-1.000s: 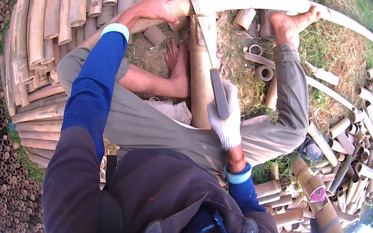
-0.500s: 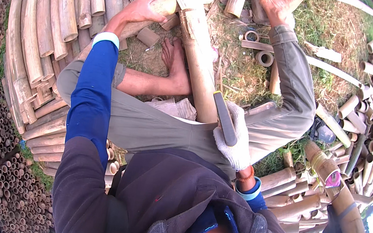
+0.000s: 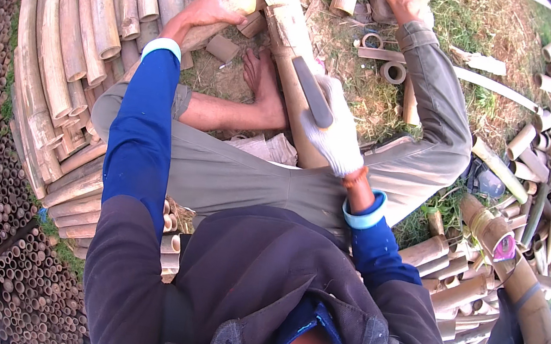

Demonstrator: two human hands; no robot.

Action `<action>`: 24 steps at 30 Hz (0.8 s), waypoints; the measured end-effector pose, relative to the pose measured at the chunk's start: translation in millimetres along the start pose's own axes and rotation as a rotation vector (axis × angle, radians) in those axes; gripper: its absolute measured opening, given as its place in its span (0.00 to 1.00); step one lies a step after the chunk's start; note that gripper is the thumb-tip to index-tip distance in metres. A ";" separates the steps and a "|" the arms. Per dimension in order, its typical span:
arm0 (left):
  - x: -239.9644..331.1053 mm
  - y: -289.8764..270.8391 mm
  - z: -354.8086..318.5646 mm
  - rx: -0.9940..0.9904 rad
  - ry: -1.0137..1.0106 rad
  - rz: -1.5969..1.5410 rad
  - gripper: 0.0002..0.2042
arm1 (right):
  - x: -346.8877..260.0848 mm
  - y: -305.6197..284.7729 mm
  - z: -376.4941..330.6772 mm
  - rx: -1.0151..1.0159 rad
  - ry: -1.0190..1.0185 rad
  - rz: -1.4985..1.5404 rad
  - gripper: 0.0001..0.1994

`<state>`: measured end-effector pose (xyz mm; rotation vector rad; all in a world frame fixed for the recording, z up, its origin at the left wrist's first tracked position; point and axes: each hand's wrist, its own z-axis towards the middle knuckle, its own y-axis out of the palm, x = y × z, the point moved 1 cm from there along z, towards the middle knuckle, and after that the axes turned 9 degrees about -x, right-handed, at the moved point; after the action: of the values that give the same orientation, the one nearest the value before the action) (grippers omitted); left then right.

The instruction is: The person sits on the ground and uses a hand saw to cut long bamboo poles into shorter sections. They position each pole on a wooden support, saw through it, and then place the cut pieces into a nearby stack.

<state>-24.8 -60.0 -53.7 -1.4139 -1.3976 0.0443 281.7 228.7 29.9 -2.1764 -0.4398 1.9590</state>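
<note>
Soft, even daylight fills the scene, bright on the grass (image 3: 371,101) and the pale split bamboo slats (image 3: 75,35), with only faint shadows under the seated person's legs and no hard glare except a washed-out patch of sky at the lower right rim. The fisheye lens bends the straight bamboo into curves toward the edges and closes the picture in a black circular border. The centre is fairly sharp, while the dark blade (image 3: 312,92) in the gloved right hand (image 3: 334,134) looks slightly smeared, and the stacked bamboo tubes (image 3: 11,275) at the lower left go soft.
</note>
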 end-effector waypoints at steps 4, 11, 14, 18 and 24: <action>5.6 -3.3 1.5 -0.041 0.004 0.014 0.45 | -17.3 -33.6 -87.9 -0.068 0.019 -0.218 0.32; 10.4 -8.1 24.2 -0.054 0.015 0.005 0.43 | 20.3 26.9 144.6 0.071 -0.170 -0.078 0.28; 12.6 2.5 16.6 -0.086 0.030 -0.091 0.43 | 10.7 24.3 138.6 0.007 -0.138 -0.051 0.28; -2.1 -0.8 2.3 -0.040 -0.029 0.025 0.46 | -0.8 -3.8 -10.7 -0.013 0.013 -0.028 0.34; 9.9 -2.6 2.4 -0.032 -0.018 -0.022 0.47 | -3.8 -23.9 -50.6 -0.053 0.005 -0.112 0.31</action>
<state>-25.1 -52.1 -46.8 -1.4274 -1.4339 0.0208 329.2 253.1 47.1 -2.1377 -0.6057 1.9029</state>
